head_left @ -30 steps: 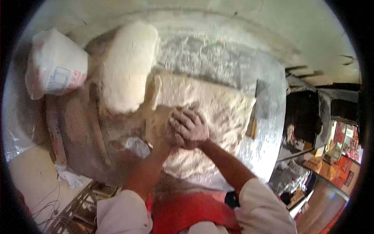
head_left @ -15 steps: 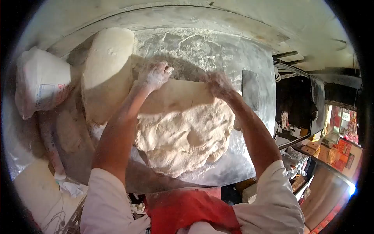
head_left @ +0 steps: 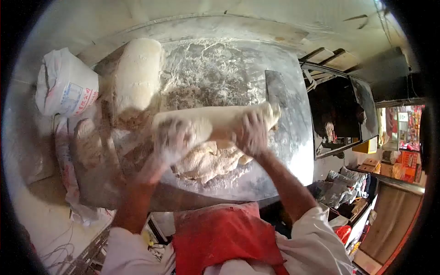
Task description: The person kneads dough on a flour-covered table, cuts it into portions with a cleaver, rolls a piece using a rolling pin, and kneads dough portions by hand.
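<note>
Since half a second ago, both hands have come back from the dough's far edge toward the body, and that edge is now turned over into a roll. The long, smooth, cream-coloured dough roll lies crosswise under the hands, its right end reaching past the right hand. Left hand: on the roll's left part, fingers forward. Right hand: on the right part, fingers partly bent over the near side. Both are blurred; from here I cannot tell whether either grips or only presses. The lumpy, pale dough flap shows between and nearer than the hands, on the flour-dusted grey metal tabletop. Beyond the left hand: a thick, whitish, log-shaped dough mass; further left, a white printed sack.
</note>
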`<state>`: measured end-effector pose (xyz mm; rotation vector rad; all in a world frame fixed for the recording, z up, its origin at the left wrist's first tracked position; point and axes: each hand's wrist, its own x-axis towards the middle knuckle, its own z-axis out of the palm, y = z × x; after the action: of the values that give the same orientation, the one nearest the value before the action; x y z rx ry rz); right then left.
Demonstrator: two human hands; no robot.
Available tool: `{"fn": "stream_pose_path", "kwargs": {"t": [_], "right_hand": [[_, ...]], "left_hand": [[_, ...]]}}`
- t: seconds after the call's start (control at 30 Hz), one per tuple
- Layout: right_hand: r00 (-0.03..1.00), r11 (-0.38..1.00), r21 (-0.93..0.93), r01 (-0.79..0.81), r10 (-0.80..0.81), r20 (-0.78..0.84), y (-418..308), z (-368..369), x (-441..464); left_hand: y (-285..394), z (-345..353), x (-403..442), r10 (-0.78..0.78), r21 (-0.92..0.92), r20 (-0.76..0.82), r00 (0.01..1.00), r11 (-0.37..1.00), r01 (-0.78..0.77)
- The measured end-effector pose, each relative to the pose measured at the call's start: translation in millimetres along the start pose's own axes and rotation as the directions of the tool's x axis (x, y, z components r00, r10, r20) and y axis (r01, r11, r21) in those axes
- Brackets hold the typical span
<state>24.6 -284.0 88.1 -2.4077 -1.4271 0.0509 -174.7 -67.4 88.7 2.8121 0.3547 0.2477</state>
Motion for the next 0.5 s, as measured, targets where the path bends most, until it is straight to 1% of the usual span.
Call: {"fn": "stream_pose_path", "kwargs": {"t": [0.03, 0.07, 0.1, 0.13, 0.17, 0.2, 0.23, 0.27, 0.3, 0.33, 0.37, 0.4, 0.43, 0.5], "right_hand": [[1.0, 0.997, -0.076, 0.01, -0.013, -0.027, -9, 12, -39], [0.995, 0.998, -0.06, 0.015, -0.021, -0.102, -22, 20, -74], [0.977, 1.0, -0.004, 0.023, -0.024, -0.211, -32, 33, -99], [0.963, 1.0, -0.015, 0.022, -0.025, -0.268, -38, 46, -121], [0.963, 0.999, -0.005, 0.035, -0.035, -0.269, -41, 54, -141], [0.958, 0.999, 0.004, 0.049, -0.045, -0.282, -42, 65, -158], [0.953, 0.998, 0.013, 0.063, -0.056, -0.296, -42, 71, -171], [0.964, 0.998, 0.001, 0.064, -0.062, -0.258, -45, 68, -179], [0.962, 0.998, -0.003, 0.064, -0.062, -0.265, -47, 66, -185], [0.972, 0.997, 0.032, 0.068, -0.059, -0.23, -47, 64, -188], [0.98, 0.995, 0.07, 0.065, -0.05, -0.191, -48, 63, -191], [0.987, 0.993, 0.091, 0.072, -0.058, -0.147, -49, 56, -190], [0.988, 0.994, 0.088, 0.069, -0.056, -0.141, -49, 49, -188], [0.999, 0.994, 0.102, 0.038, -0.036, -0.017, -56, 27, -174]], "left_hand": [[2, 25, -40, 0.077, -0.16, -0.179, 0.981, 0.981, -0.106], [20, 20, -56, 0.062, -0.041, -0.173, 0.983, 0.997, -0.07], [37, 17, -71, 0.042, 0.075, -0.164, 0.986, 0.997, -0.03], [46, 26, -90, 0.044, 0.063, -0.212, 0.976, 0.998, -0.032], [51, 42, -107, 0.046, 0.053, -0.262, 0.964, 0.998, -0.033], [54, 52, -119, 0.079, 0.083, -0.326, 0.942, 0.995, -0.055], [59, 46, -126, 0.087, 0.089, -0.334, 0.939, 0.994, -0.061], [65, 38, -133, 0.085, 0.071, -0.254, 0.963, 0.995, -0.069], [68, 32, -137, 0.084, 0.052, -0.174, 0.981, 0.996, -0.076], [62, 36, -138, 0.098, -0.022, -0.129, 0.987, 0.995, -0.101], [62, 32, -130, 0.108, -0.021, -0.133, 0.985, 0.993, -0.112], [63, 26, -117, 0.047, -0.119, -0.035, 0.998, 0.992, -0.051], [63, 24, -102, -0.011, -0.21, 0.068, 0.998, 0.977, 0.025], [65, 30, -47, 0.069, -0.043, 0.011, 0.998, 0.997, -0.069]]}}
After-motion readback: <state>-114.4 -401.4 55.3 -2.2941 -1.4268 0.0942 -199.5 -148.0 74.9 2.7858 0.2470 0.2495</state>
